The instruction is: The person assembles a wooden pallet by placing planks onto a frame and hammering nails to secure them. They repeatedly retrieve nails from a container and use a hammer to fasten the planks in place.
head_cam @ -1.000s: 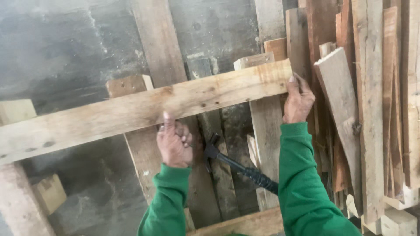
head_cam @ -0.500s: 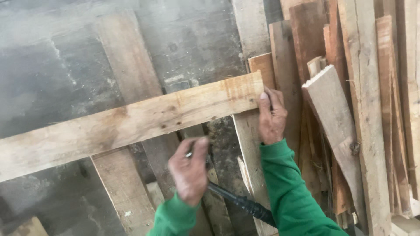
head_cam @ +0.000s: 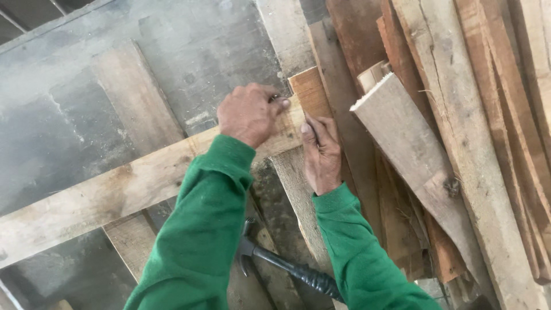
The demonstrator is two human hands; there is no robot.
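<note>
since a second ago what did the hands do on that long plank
The left hand left the middle of the long plank and moved up to its right end, where its fingers now pinch something too small to tell. The right hand slid from gripping the plank's end to lying flat on the upright board beside it. The plank stayed across the frame, and the hammer stayed below, between the green sleeves.

Both your arms reach forward in green sleeves. Your left hand (head_cam: 248,113) is curled, knuckles up, thumb and fingertips pinched together at its right side. Your right hand (head_cam: 320,152) lies just beside it, flat, fingers extended, thumb pointing upward.
</note>
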